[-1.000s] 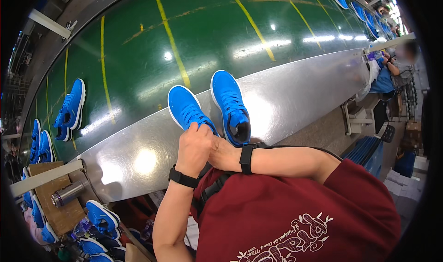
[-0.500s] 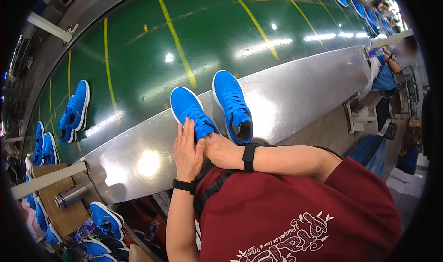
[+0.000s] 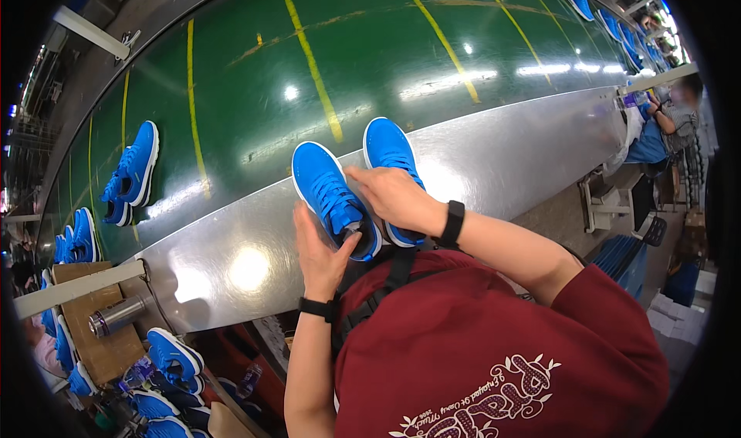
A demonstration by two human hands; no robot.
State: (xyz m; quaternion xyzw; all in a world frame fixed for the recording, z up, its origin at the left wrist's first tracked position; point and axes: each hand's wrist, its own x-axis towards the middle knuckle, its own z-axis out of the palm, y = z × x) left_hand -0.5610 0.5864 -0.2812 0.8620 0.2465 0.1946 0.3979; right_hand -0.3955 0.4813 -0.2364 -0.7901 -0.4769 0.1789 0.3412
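Note:
Two blue sneakers with white soles lie side by side before me, toes pointing away. On the left sneaker [image 3: 323,182], my left hand [image 3: 316,257] grips the rear part, fingers along the outer side and thumb at the heel collar. My right hand [image 3: 397,199] reaches across the right sneaker [image 3: 388,143], its fingers closed against the inner side of the left one. That hand hides the laces and middle of the right sneaker. Both sneakers rest partly over the steel ledge [image 3: 502,145], with their toes near the green belt [image 3: 231,106].
Another pair of blue sneakers [image 3: 137,168] sits farther left on the belt, with more beyond. A metal flask [image 3: 116,317] lies on a cardboard piece [image 3: 93,345]. Several sneakers [image 3: 174,357] are stacked below at left. A person [image 3: 671,121] sits at far right.
My right hand has moved from the left sneaker's heel up along its inner side. My left thumb has come onto the heel collar. The left sneaker's heel has shifted closer to me.

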